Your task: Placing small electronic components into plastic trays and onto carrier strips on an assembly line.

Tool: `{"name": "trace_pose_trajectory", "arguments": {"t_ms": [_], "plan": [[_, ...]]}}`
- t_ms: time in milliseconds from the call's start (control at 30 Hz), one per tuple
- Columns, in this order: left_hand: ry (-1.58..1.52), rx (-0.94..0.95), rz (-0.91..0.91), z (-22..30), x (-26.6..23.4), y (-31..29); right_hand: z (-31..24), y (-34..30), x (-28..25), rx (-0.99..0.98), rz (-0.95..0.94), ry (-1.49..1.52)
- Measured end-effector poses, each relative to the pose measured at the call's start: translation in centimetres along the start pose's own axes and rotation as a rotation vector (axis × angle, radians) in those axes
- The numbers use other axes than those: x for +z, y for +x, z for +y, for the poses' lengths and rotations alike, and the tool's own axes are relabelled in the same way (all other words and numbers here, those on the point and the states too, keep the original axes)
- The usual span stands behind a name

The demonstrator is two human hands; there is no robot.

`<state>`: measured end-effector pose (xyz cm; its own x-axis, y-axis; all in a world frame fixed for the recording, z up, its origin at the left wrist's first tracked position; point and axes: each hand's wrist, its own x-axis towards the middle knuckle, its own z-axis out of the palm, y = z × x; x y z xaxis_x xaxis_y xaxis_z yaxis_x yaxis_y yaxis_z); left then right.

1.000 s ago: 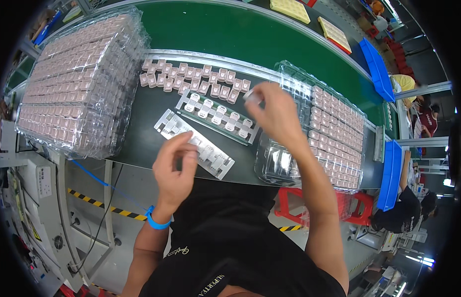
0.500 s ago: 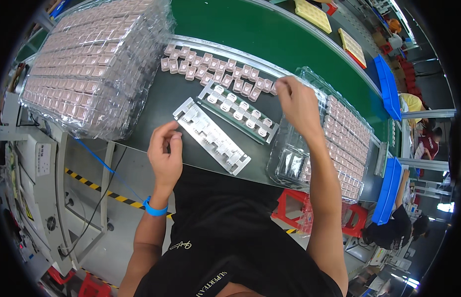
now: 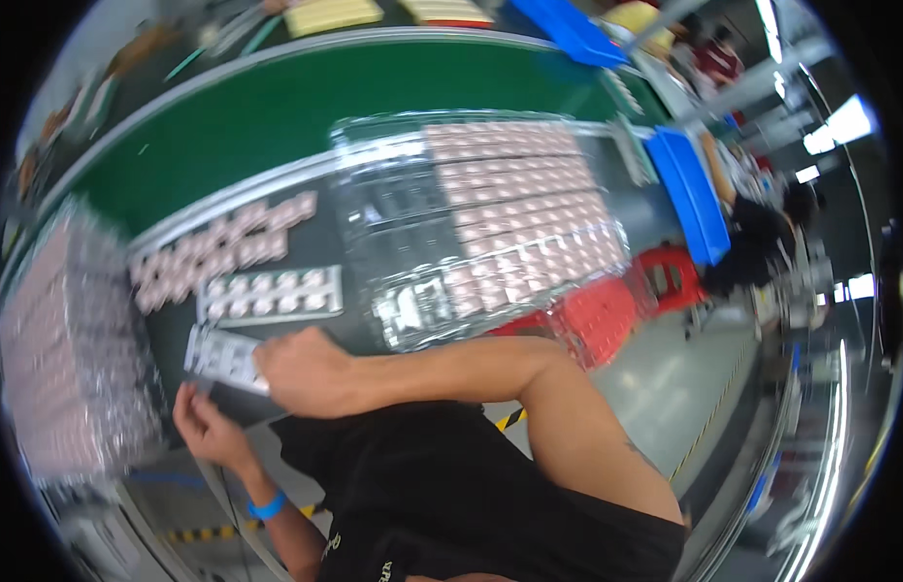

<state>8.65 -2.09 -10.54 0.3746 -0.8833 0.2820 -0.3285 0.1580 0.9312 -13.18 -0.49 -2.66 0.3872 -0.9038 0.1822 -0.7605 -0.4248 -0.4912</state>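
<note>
While earlier apart, right hand (image 3: 306,373) now grasps strip (image 3: 223,357).

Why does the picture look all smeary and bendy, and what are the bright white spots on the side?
Head view: the stack of trays at the left is smeared by motion blur, and the right hand and left hand are soft too. The fisheye lens bends the green belt into a curve. The white patches at the right rim are glare from lamps. The clear trays glint.

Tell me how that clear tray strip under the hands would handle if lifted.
The strip looks like thin clear plastic, so probably light and bendy. The right hand rests on one end; its glossy surface may be slippery.
</note>
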Motion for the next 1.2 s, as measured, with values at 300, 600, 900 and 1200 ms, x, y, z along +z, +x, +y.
{"name": "trace_pose_trajectory", "arguments": {"t_ms": [300, 600, 900, 1200], "plan": [[0.085, 0.116, 0.017, -0.1, 0.0, 0.8, 3.3, -5.2, -16.1, 0.195, 0.281, 0.185], [0.206, 0.163, -0.018, -0.6, 0.4, 1.6, 26.6, -21.1, -30.9, 1.021, 0.604, -0.447], [0.315, 0.17, -0.016, 0.2, 1.1, 1.2, 42.3, -33.1, -32.5, 1.325, 0.505, -0.564], [0.362, 0.111, 0.026, 1.0, 0.1, 0.5, 42.7, -30.1, -31.1, 1.457, 0.443, -1.183]]}}
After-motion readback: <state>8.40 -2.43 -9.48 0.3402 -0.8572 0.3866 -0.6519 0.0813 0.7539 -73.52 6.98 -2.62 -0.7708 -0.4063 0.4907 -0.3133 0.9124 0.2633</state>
